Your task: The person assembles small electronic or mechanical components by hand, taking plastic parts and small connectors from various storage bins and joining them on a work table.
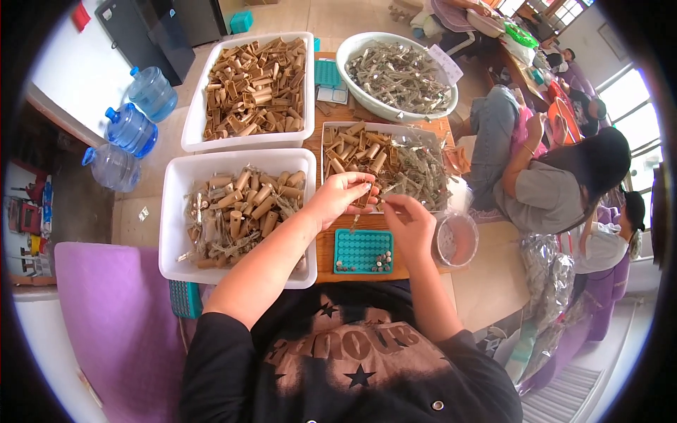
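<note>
My left hand [340, 200] is closed around a small brown hollow plastic piece [363, 193], held up over the near edge of a white tray [324, 151]. Close beside it, my right hand [410, 220] pinches its thumb and forefinger together at the piece. Whatever lies between those fingertips is too small to make out. Brown plastic pieces [356, 144] fill the tray's left side, and clear crinkled strips [416, 173] its right. Below my hands lies a teal dimpled tray [352, 243] with several small round beads [383, 261] in its lower corners.
At left stand two white bins of brown pieces, a far one [190, 127] and a near one [167, 233]. A pale round basin [345, 67] of clear strips sits behind. A clear tub [456, 240] is at right. Another person [550, 176] sits further right.
</note>
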Demonstrator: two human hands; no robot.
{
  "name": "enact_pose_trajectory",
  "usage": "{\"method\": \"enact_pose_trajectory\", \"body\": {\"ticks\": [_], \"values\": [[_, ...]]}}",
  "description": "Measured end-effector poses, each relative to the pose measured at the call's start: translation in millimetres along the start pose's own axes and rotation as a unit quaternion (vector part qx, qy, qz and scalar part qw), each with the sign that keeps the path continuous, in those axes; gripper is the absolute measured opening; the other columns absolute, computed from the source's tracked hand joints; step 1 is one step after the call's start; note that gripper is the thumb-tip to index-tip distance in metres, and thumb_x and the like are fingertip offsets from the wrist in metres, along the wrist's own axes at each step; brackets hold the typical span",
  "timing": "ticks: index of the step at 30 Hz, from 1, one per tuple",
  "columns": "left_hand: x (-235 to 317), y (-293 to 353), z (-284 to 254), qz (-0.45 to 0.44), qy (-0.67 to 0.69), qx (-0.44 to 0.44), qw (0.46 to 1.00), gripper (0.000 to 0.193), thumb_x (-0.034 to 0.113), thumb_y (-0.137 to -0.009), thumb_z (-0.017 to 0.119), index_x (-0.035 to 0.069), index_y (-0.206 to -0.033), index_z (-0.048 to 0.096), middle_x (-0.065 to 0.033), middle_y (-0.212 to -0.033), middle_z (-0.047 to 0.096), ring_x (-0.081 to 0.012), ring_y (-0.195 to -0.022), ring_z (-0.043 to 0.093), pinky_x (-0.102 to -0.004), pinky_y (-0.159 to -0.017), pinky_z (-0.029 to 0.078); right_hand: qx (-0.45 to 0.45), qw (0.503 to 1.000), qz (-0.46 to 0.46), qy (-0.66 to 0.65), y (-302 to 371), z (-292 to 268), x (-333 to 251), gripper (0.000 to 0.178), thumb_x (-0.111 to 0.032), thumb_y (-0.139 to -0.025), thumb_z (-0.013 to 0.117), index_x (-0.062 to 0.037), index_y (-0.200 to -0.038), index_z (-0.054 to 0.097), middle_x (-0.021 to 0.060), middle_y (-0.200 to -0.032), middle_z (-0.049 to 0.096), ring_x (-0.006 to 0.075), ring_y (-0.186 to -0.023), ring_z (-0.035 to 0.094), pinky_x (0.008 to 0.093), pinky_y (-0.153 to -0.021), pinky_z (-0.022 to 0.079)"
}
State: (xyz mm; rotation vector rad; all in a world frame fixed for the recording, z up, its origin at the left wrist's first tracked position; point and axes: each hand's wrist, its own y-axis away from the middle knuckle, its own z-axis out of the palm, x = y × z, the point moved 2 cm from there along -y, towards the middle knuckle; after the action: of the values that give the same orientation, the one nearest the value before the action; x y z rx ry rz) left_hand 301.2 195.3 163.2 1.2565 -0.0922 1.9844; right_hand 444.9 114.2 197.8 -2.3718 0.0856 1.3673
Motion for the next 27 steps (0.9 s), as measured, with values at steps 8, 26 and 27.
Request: {"method": "enact_pose_trajectory", "body": {"ticks": [8, 26, 27], "values": [[-2, 1, 4, 0.011, -0.052, -0.004, 0.999, 0.030, 0.009, -0.094, 0.049, 0.001, -0.122, 0.050, -0.0076, -0.111, 0.058, -0.0153, -0.099, 0.058, -0.0311, -0.083, 0.055, 0.038, 0.993, -0.096, 0.056, -18, 21, 4, 0.013, 0.001, -0.072, 0.068, -0.0014, -0.084, 0.064, 0.0105, -0.090, 0.065, 0.0238, -0.078, 0.065, 0.0296, -0.068, 0.053], [-6, 2, 10, 0.202, -0.199, 0.008, 0.959, 0.030, -0.004, -0.090, 0.048, 0.000, -0.120, 0.052, -0.0011, -0.094, 0.060, -0.0036, -0.079, 0.053, -0.0206, -0.070, 0.047, -0.077, 0.943, 0.171, -0.276, -34, 17, 29, 0.008, 0.003, -0.076, 0.069, 0.0020, -0.083, 0.065, 0.0073, -0.097, 0.061, 0.0141, -0.082, 0.061, 0.0250, -0.072, 0.051], [-5, 4, 11, 0.203, -0.201, 0.008, 0.958, 0.030, -0.004, -0.090, 0.048, 0.000, -0.120, 0.052, -0.0011, -0.094, 0.060, -0.0036, -0.079, 0.053, -0.0206, -0.070, 0.047, -0.076, 0.892, 0.233, -0.380, -34, 19, 34, 0.007, 0.003, -0.076, 0.069, 0.0021, -0.082, 0.065, 0.0066, -0.098, 0.060, 0.0126, -0.082, 0.060, 0.0241, -0.073, 0.050]]}}
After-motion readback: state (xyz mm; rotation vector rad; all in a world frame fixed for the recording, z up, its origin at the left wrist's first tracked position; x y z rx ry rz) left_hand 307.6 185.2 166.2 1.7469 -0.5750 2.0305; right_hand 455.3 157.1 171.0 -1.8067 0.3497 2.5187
